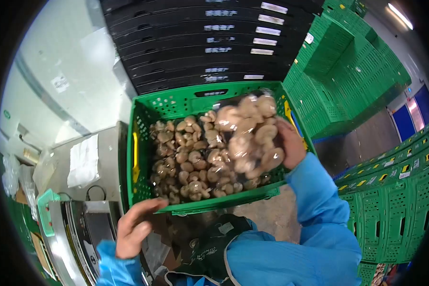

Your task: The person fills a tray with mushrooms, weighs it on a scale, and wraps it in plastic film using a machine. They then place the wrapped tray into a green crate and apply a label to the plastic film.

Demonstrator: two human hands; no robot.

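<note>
A green plastic crate (pixel 148 206) in front of me holds several film-wrapped packs of brown mushrooms (pixel 188 164) laid side by side. My right hand (pixel 292 143) is closed on the right side of another clear-wrapped pack of mushrooms (pixel 250 133), held tilted over the right part of the crate. Glare and some motion blur show on its film. My left hand (pixel 134 228) is at the crate's front left corner, fingertips right at the rim. Its thumb and fingers are apart, with nothing between them.
Black crates (pixel 200 43) are stacked behind the green one. More green crates (pixel 348 71) stand at the right, with another stack (pixel 395 209) nearer me. On the left, a grey worktop (pixel 107 162) carries a white sheet (pixel 83 161), beside a metal machine (pixel 88 229).
</note>
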